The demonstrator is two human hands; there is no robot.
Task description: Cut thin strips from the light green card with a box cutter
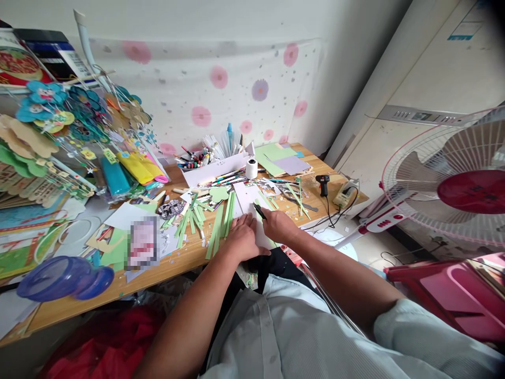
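My left hand [245,237] lies spread over a white sheet of paper [246,196] near the table's front edge, pressing on it. Just to its right, my right hand [278,227] is closed around a slim black craft knife [259,211], whose tip points at the sheet; the blade is too small to make out. Long light green paper strips [228,215] lie left of my left hand, and a looser heap of short green strips [192,218] spreads beyond them. A green scalloped paper shape [218,195] rests behind the strips.
A white box of pens [215,169] and a white thread spool [251,169] stand at the back. Green and lilac sheets [292,165] lie right of them. A glue gun [322,184] stands near the right edge, beside a fan [465,184]. Paper ornaments [47,92] hang at left.
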